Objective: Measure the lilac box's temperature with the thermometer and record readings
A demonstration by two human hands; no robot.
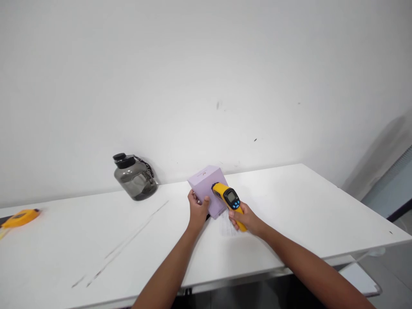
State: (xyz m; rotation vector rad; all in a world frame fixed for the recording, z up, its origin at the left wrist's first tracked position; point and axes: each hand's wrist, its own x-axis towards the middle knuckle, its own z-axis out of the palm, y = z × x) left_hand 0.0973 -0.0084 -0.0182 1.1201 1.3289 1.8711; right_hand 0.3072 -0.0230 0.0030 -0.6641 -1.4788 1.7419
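My left hand (198, 209) is closed around the left side of a light purple box (205, 187), its thumb on the face turned toward me. The box is tilted over the table. In my right hand (244, 216) is a yellow and black infrared thermometer (231, 197), gripped by its handle. Its front end is close against the box's face; whether they touch I cannot tell. A small screen and blue buttons on the thermometer face me. Beneath the box, a printed sheet of paper (228, 225) lies on the white table (283, 206), partly hidden.
A grey see-through water bottle (135, 178) with a black cap and strap stands near the wall on the left. At the far left edge lies a yellow-orange tool (22, 218), partly cut off. Below the table's right front edge is a white flat object (358, 279).
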